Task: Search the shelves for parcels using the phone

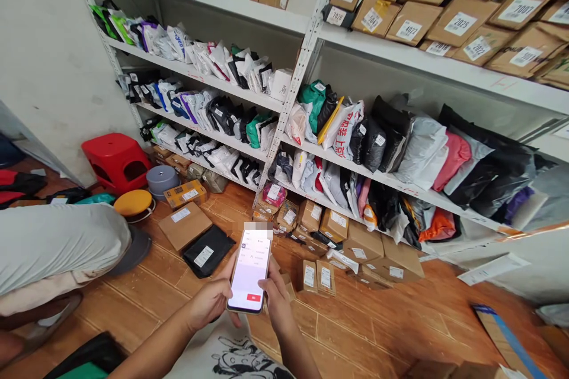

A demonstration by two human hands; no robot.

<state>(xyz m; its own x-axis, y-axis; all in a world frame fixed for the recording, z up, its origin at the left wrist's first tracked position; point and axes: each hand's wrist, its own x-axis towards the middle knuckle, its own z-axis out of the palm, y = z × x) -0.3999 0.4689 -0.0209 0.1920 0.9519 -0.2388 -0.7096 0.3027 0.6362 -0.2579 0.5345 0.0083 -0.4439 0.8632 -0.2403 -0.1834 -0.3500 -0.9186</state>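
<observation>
A smartphone [250, 269] with a lit white screen and a red button near its bottom is held upright low in the middle of the view. My left hand [212, 301] grips its left edge, fingers wrapped behind it. My right hand [276, 299] clasps its right edge, thumb against the side. Behind the phone, small cardboard boxes [318, 276] with white labels lie on the wooden floor [377, 325]. A black mailer bag [207, 250] and a flat brown box [184, 224] lie to the left of it.
White metal shelves [293, 80] hold several rows of plastic parcels, with labelled cardboard boxes on top. A red stool [116, 160], a grey tub [162, 179] and a yellow disc [133, 202] stand at left. Another person's grey-clad leg [53, 249] crouches at far left.
</observation>
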